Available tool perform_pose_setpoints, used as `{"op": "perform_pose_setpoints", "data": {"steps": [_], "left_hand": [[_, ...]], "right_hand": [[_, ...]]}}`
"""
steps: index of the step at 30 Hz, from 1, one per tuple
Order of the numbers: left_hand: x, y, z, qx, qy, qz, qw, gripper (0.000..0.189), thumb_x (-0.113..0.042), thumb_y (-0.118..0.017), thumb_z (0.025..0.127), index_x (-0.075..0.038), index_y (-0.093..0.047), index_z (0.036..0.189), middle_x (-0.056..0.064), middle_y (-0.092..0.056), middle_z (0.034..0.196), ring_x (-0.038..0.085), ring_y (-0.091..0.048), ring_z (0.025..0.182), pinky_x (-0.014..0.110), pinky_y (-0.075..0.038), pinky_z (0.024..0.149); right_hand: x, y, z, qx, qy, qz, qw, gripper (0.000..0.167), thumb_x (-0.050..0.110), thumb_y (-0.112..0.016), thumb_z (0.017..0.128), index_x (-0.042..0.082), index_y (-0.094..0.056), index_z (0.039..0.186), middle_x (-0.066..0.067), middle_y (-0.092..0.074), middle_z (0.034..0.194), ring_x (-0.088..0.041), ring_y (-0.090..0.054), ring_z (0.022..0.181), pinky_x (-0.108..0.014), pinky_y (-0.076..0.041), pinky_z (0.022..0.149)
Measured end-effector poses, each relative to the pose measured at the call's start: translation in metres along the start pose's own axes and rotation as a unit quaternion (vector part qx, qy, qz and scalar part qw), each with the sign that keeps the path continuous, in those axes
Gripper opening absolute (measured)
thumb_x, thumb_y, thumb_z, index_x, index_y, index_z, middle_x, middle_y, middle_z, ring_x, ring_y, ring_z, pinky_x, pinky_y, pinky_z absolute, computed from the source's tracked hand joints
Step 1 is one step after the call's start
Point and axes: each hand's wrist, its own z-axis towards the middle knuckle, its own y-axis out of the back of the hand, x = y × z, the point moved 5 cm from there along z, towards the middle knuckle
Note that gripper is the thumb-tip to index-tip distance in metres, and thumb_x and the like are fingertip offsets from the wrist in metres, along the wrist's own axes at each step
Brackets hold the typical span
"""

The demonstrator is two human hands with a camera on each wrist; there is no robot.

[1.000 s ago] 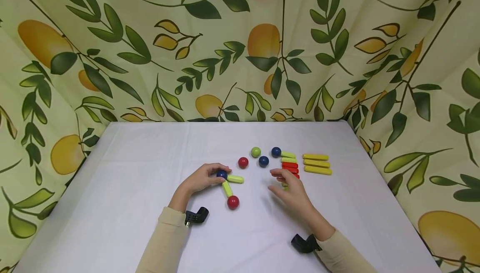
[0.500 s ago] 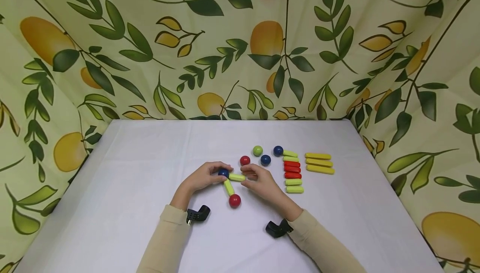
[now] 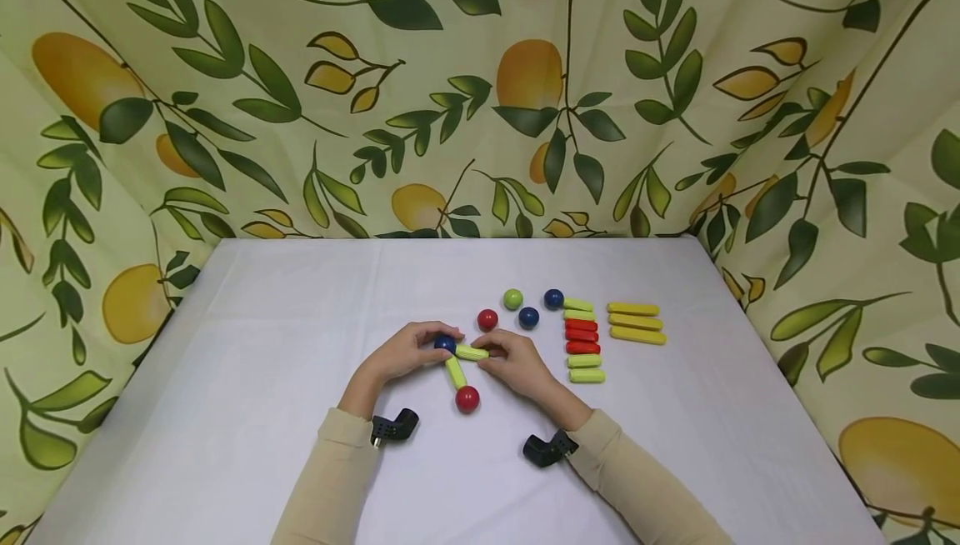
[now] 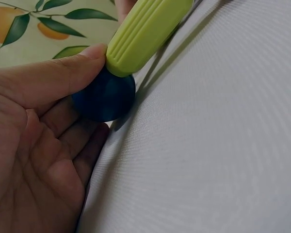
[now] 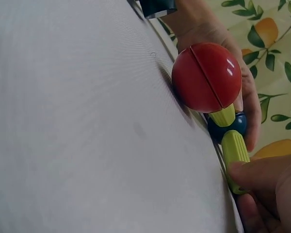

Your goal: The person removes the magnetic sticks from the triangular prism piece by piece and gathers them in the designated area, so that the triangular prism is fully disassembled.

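Note:
My left hand (image 3: 401,355) grips a dark blue ball (image 4: 104,99) between thumb and fingers. Two lime-green ribbed sticks join this ball: one stick (image 3: 471,352) points right, the other (image 3: 455,373) runs toward me and ends in a red ball (image 3: 467,399). With thumb and fingertips, my right hand (image 3: 519,367) pinches the free end of the right-pointing stick. In the right wrist view, the red ball (image 5: 206,77) with its seam stands in front of the blue ball (image 5: 228,127), hiding part of the left hand.
Behind the hands lie a loose red ball (image 3: 487,319), a green ball (image 3: 513,299) and two blue balls, one being this ball (image 3: 528,317). To the right are a column of short lime and red sticks (image 3: 582,336) and three longer yellow sticks (image 3: 636,322). A patterned curtain (image 3: 337,170) borders the white table.
My right hand has moved left from beside the short-stick column to the lime-green stick and now pinches its end. The left hand stays on the blue ball.

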Motion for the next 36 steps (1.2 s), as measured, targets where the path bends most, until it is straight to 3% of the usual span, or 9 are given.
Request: {"op": "perform_pose_setpoints", "data": {"steps": [4,9,18,28,32,36], "left_hand": [[0.000,0.000,0.000,0.000,0.003,-0.002,1.0000,0.031,-0.003,-0.060,0.090,0.002,-0.059,0.121,0.019,-0.057,0.130,0.036,-0.044,0.130,0.054,-0.028,0.112],[0.001,0.002,0.000,-0.002,0.011,-0.006,0.9999,0.029,-0.010,-0.064,0.090,-0.007,-0.063,0.118,0.012,-0.061,0.126,0.028,-0.048,0.127,0.050,-0.031,0.112],[0.000,0.002,0.000,0.002,0.011,-0.014,0.9998,0.031,-0.015,-0.067,0.088,-0.008,-0.063,0.118,0.010,-0.062,0.124,0.025,-0.052,0.121,0.047,-0.034,0.109],[-0.001,-0.002,0.001,0.023,0.008,0.021,0.9995,0.035,-0.016,-0.073,0.083,-0.012,-0.064,0.117,0.005,-0.063,0.123,0.023,-0.051,0.121,0.047,-0.033,0.111],[0.002,-0.003,0.000,0.011,0.011,0.028,0.9995,0.032,-0.017,-0.074,0.082,-0.013,-0.065,0.113,0.004,-0.064,0.120,0.023,-0.052,0.119,0.046,-0.035,0.109],[0.000,-0.003,-0.005,-0.020,0.004,0.063,0.9978,0.030,-0.022,-0.075,0.081,-0.015,-0.065,0.108,0.003,-0.064,0.118,0.023,-0.053,0.117,0.047,-0.038,0.107]], "right_hand": [[0.000,0.000,-0.001,-0.017,0.013,-0.011,0.9997,0.023,0.005,-0.071,0.082,0.009,-0.070,0.105,-0.004,-0.069,0.106,-0.013,-0.063,0.092,-0.023,-0.055,0.081],[0.002,0.003,-0.003,-0.045,0.016,-0.018,0.9987,0.021,0.006,-0.070,0.083,0.008,-0.072,0.103,-0.005,-0.070,0.104,-0.014,-0.064,0.090,-0.023,-0.056,0.079],[0.013,0.014,-0.008,-0.133,0.026,-0.026,0.9904,0.022,0.001,-0.072,0.079,0.007,-0.072,0.100,-0.007,-0.070,0.101,-0.018,-0.066,0.094,-0.022,-0.057,0.077],[0.001,0.054,-0.036,-0.133,-0.034,0.067,0.9882,0.024,-0.003,-0.072,0.079,0.006,-0.072,0.100,-0.007,-0.068,0.103,-0.022,-0.063,0.101,-0.025,-0.056,0.083],[-0.004,0.077,-0.055,-0.122,-0.063,0.053,0.9891,0.024,-0.001,-0.072,0.080,0.006,-0.072,0.103,-0.008,-0.068,0.104,-0.023,-0.064,0.099,-0.023,-0.056,0.082],[-0.008,0.098,-0.077,-0.121,-0.075,0.028,0.9894,0.023,0.002,-0.073,0.080,0.006,-0.071,0.103,-0.009,-0.068,0.104,-0.021,-0.064,0.096,-0.019,-0.056,0.079]]}}
